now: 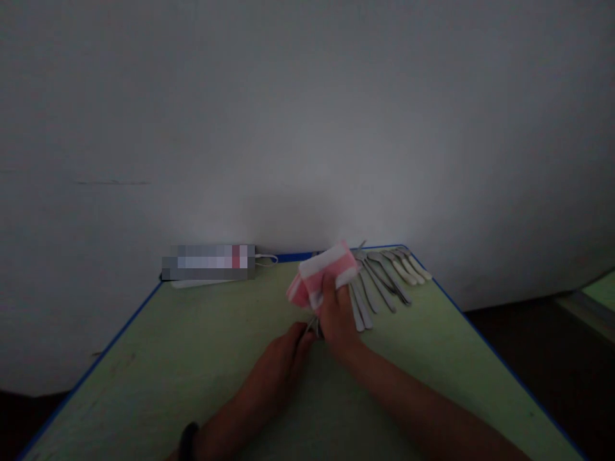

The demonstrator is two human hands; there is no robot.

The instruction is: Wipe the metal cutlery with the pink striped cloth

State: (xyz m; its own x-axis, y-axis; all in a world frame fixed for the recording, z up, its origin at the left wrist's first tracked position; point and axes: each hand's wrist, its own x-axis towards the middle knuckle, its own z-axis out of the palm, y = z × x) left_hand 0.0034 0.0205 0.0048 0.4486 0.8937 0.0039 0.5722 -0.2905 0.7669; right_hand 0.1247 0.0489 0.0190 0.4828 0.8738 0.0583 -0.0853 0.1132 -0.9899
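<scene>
My right hand (339, 320) is closed on a pink and white cloth (331, 266), which is bunched above the table. Just left of it, my left hand (286, 355) is closed around thin metal cutlery (312, 325); the fingers and the cloth hide most of it, so its exact kind cannot be told. Beside the cloth, on the right, lies a row of metal cutlery (379, 285), with spoons among the pieces. Several pieces with pale handles (407, 272) lie at the row's far right end.
The green table (230, 333) has a blue edge and stands against a grey wall (307, 128). At the back left is a blurred-out box-like object (211, 262) with a white cable (268, 259). Another green surface (603, 294) shows at the far right.
</scene>
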